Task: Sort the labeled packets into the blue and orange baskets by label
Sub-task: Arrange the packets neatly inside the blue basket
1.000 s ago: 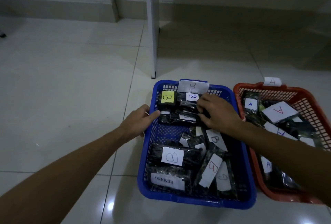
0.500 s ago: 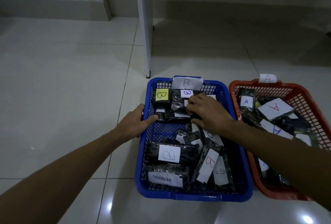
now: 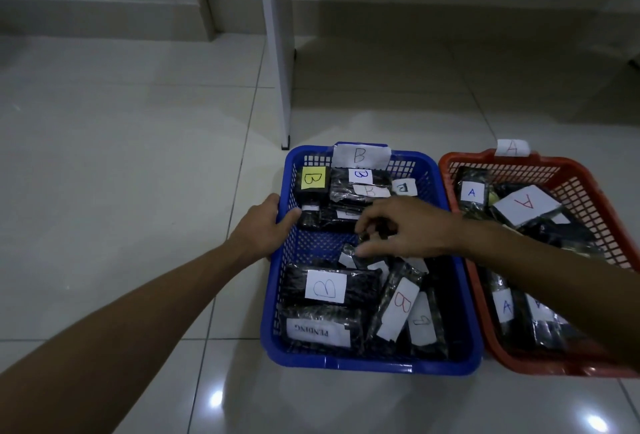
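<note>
A blue basket tagged B holds several black packets with B labels, among them one with a yellow label and one marked PENDING. Beside it on the right, an orange basket tagged A holds black packets labelled A. My left hand grips the blue basket's left rim, thumb inside. My right hand is over the middle of the blue basket, its curled fingers pinching a small black packet that is mostly hidden by the fingers.
Both baskets stand on a glossy white tiled floor. A white table leg comes down just beyond the blue basket. A low wall step runs along the back.
My right hand has drawn back from the far row of packets to the basket's middle, uncovering the far B labels. My left hand stays on the rim.
</note>
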A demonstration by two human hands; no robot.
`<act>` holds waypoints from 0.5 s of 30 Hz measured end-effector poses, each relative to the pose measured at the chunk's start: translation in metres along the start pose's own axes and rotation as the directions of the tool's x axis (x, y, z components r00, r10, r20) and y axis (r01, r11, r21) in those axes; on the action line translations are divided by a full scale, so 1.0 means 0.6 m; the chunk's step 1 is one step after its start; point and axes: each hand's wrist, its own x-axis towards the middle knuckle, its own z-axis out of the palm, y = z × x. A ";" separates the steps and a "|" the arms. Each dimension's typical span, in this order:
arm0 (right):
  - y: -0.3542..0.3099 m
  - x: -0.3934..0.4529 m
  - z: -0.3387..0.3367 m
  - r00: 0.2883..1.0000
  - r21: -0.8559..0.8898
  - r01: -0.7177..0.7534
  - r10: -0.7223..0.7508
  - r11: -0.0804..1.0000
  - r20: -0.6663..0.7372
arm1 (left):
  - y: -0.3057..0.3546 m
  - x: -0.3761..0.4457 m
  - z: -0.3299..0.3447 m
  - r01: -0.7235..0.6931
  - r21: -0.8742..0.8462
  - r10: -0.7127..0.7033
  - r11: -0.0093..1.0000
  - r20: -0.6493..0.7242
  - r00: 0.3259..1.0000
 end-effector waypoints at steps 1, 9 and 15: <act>-0.012 0.000 0.009 0.998 0.018 -0.002 0.000 1.000 0.069 | 0.002 -0.002 -0.002 0.004 -0.013 -0.004 1.000 0.000 1.000; -0.067 0.010 0.034 0.976 0.085 0.029 -0.047 0.996 0.215 | 0.009 -0.011 -0.010 0.030 -0.040 -0.031 0.999 -0.003 1.000; -0.061 0.008 0.019 0.981 0.344 -0.108 0.044 0.933 0.188 | 0.004 -0.010 -0.002 0.041 -0.020 -0.042 0.999 -0.022 0.999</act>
